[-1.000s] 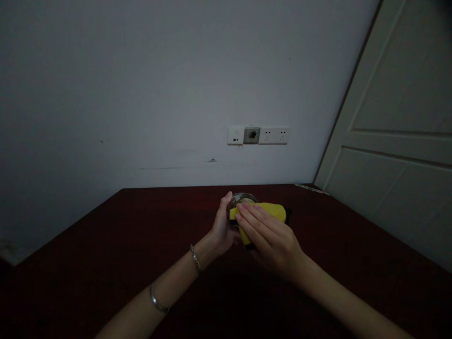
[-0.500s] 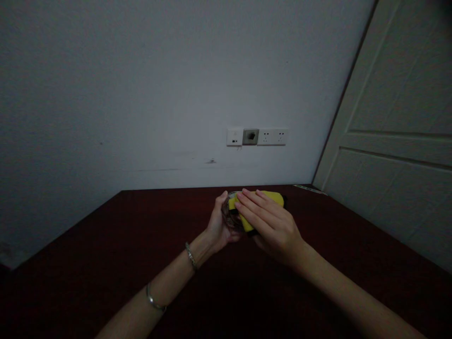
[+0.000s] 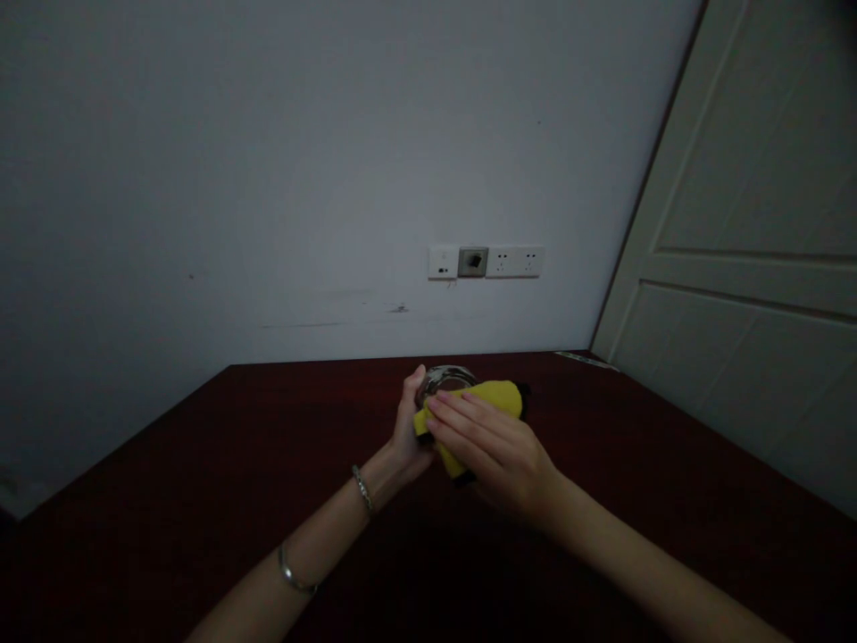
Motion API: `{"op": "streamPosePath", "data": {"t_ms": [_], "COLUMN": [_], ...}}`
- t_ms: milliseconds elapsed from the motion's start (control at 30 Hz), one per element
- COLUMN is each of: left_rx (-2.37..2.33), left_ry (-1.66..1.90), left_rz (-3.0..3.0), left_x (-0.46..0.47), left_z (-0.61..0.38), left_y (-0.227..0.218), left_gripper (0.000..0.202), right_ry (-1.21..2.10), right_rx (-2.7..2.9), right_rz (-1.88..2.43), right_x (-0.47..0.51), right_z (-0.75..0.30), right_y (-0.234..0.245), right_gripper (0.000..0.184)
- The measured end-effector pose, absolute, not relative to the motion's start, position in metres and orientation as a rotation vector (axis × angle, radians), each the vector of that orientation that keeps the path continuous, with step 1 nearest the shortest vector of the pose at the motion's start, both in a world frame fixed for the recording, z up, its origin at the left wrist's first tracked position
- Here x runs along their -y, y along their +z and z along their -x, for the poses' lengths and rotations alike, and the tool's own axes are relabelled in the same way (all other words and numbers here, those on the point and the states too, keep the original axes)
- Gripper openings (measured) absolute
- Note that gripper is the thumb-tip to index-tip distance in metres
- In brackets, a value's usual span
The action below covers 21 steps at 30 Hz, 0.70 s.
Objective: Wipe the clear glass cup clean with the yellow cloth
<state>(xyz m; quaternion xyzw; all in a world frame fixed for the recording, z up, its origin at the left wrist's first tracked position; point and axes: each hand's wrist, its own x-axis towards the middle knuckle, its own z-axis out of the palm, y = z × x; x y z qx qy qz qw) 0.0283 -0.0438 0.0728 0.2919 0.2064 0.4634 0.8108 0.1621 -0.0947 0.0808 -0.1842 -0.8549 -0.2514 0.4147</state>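
My left hand (image 3: 410, 438) is wrapped round a small clear glass vessel (image 3: 443, 380), held above the dark red table (image 3: 201, 500). Only the vessel's rim and upper wall show. My right hand (image 3: 492, 446) presses a yellow cloth (image 3: 496, 396) with a dark edge against the near side of the glass, fingers together and laid flat over the cloth. Two bracelets sit on my left wrist and forearm.
A white wall stands behind the table with a row of wall sockets (image 3: 486, 262). A pale panelled door (image 3: 750, 268) fills the right side. A thin flat strip (image 3: 581, 358) lies at the table's far right corner.
Both hands with the glass and cloth shifted slightly left. The cloth slid down off the rim, so the glass top shows again.
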Motion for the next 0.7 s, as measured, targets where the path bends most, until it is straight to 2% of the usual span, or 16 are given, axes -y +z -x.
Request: {"op": "streamPosePath", "data": {"t_ms": [200,400,700], "left_rx": [-0.487,-0.483,-0.407], "left_ry": [0.85,0.944,0.97], "left_rz": [-0.75,-0.61,-0.479], "left_x": [0.048,0.043,0.042], "left_z": [-0.017,-0.027,-0.028], "left_y": [0.059,0.066,0.075], "left_gripper": [0.061,0.054,0.052], "right_ry": [-0.679,-0.721,-0.662], "right_rx": [2.078,2.146,2.197], "right_rz": [0.477,0.467,0.448], "right_x": [0.086,0.092,0.099], "right_z": [-0.174,-0.166,-0.161], "right_y": [0.091,0.086,0.09], "right_gripper": [0.044,0.034,0.036]}}
